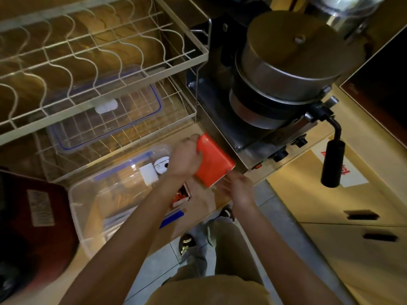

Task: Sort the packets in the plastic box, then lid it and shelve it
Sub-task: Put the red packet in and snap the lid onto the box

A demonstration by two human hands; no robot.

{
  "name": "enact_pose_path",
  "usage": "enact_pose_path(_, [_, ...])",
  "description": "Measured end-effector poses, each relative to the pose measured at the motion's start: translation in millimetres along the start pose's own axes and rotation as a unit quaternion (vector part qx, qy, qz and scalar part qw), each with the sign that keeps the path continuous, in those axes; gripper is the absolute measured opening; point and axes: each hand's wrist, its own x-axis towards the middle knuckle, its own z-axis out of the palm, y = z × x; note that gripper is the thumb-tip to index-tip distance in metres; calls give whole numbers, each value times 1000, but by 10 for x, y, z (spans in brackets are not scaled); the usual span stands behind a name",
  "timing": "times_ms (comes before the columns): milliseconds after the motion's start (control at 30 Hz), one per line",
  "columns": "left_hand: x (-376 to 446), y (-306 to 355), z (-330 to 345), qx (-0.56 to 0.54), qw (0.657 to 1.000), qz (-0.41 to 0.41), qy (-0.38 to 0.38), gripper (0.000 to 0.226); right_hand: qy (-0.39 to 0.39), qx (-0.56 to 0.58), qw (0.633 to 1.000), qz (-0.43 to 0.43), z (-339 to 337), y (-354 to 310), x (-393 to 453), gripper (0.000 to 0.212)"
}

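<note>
An orange-red packet (214,160) is held above the counter, just right of the clear plastic box (88,201). My left hand (185,158) grips the packet's left edge, and my right hand (239,187) pinches its lower right corner. The box sits open on the counter with a blue clip (171,217) on its near side. Small white items (154,170) lie inside it. Another red and white packet (181,194) shows under my left forearm. A clear lid with a blue seal (105,115) rests on the lower wire shelf.
A white wire dish rack (88,53) stands behind the box. A metal machine with stacked steel pots (286,69) and a black handle (332,164) is to the right. A dark red bag (37,216) lies at the left. Drawers (352,227) and floor tiles are below.
</note>
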Motion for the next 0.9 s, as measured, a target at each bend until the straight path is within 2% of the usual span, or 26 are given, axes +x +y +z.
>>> enact_pose_path(133, [-260, -19, -156, -97, 990, 17, 97, 44, -23, -3, 994, -110, 94, -77, -124, 20])
enact_pose_path(233, [-507, -98, -246, -160, 970, 13, 185, 44, -52, -31, 977, -206, 212, -139, -238, 17])
enact_pose_path(367, [-813, -355, -333, -207, 926, -33, 312, 41, -160, -99, 937, -293, 447, -158, -348, 26])
enact_pose_path(467, [-1031, -633, -344, -219, 899, -97, 366, 40, -241, -141, 911, -302, 675, -19, -381, 34])
enact_pose_path(600, [-1294, -1036, -291, -231, 888, -173, 358, 41, -293, -181, 903, -259, 1047, 231, -383, 33])
enact_pose_path(733, [-1430, -1258, -249, -223, 892, -262, 293, 46, -358, -233, 876, -225, 1275, 453, -369, 32])
enact_pose_path(833, [-1442, -1369, -192, -252, 895, -283, 235, 60, -364, -255, 876, -188, 1356, 540, -335, 35])
enact_pose_path(900, [-1430, -1427, -183, -243, 897, -293, 224, 65, -351, -271, 879, -174, 1401, 572, -302, 36])
